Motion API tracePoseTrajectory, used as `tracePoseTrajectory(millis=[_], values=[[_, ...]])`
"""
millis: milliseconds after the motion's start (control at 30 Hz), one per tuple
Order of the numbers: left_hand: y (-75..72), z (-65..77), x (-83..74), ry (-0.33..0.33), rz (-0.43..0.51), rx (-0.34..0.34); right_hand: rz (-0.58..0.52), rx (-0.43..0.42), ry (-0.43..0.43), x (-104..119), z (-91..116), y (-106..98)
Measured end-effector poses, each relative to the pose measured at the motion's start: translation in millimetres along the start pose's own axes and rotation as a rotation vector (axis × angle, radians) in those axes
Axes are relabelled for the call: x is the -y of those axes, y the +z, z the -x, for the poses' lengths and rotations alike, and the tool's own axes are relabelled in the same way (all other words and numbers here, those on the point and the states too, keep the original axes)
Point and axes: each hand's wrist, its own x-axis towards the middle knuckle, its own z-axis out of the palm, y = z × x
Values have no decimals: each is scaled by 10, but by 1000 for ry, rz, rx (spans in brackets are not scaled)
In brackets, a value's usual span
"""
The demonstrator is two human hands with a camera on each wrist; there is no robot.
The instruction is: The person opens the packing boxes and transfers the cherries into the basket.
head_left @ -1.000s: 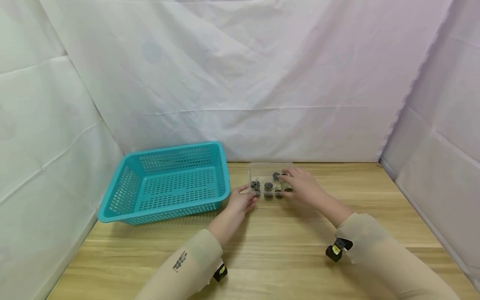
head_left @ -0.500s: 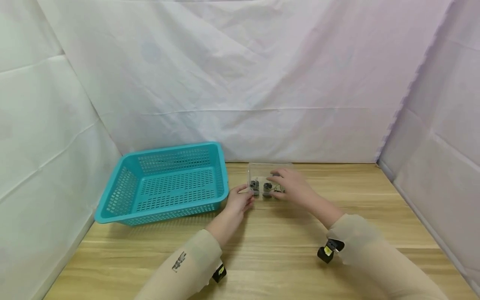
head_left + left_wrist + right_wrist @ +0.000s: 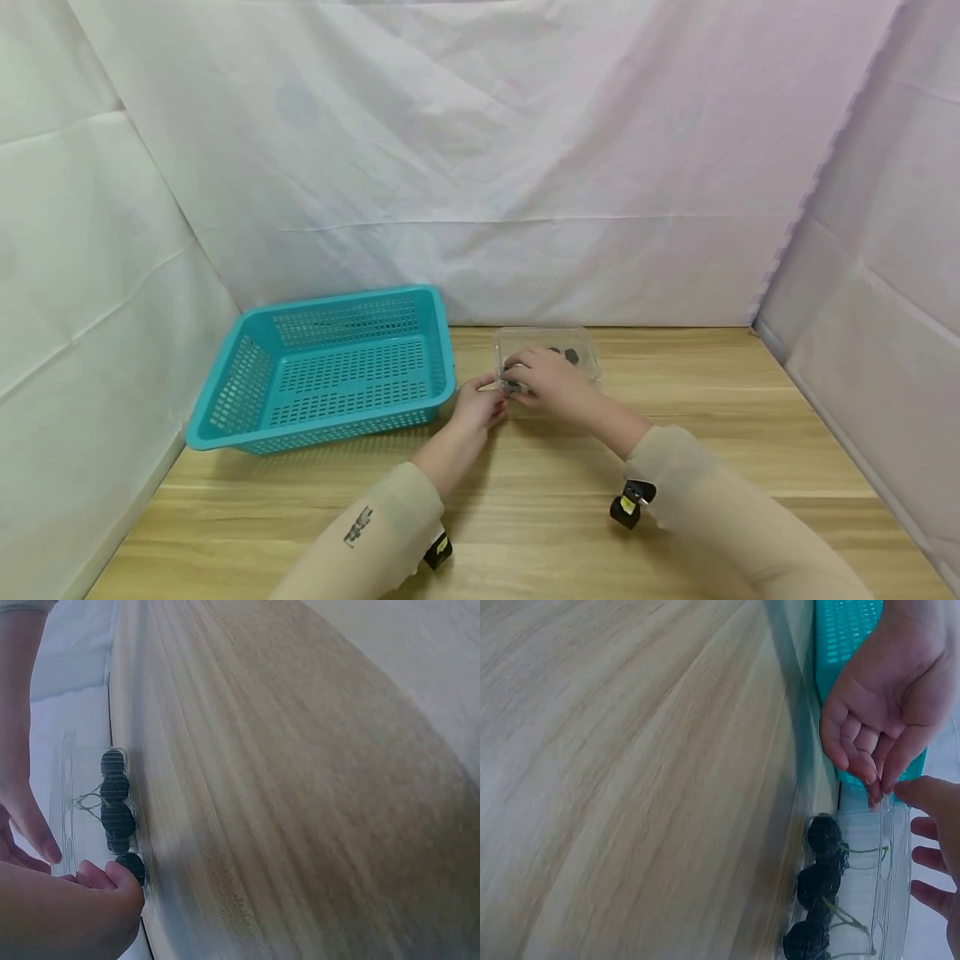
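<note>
A clear plastic box (image 3: 536, 337) stands on the table, holding several dark round cherries (image 3: 572, 356). Thin green stems show on the cherries (image 3: 819, 883) in the right wrist view. My left hand (image 3: 476, 408) pinches the box's near left corner between thumb and fingers. In the left wrist view that left hand (image 3: 71, 907) partly covers the closest cherry (image 3: 132, 866). My right hand (image 3: 551, 383) reaches over the left part of the box with its fingers spread. Its fingers (image 3: 931, 859) come close to the rim beside the left fingertips. Some cherries are hidden beneath the right hand.
A turquoise perforated basket (image 3: 322, 433) stands to the left of the box. White cloth (image 3: 480, 167) hangs behind the wooden table (image 3: 540, 517) and at both sides. Small black cameras (image 3: 626, 506) are strapped at the wrists.
My right hand has moved left across the box, from its right side to its left part, baring cherries on the right. The left hand stays at the box's left corner.
</note>
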Motion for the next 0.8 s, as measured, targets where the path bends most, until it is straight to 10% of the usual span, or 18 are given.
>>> tracePoseTrajectory(millis=[800], values=[[43, -35, -3, -11, -23, -25, 250, 52, -92, 64, -77, 4]])
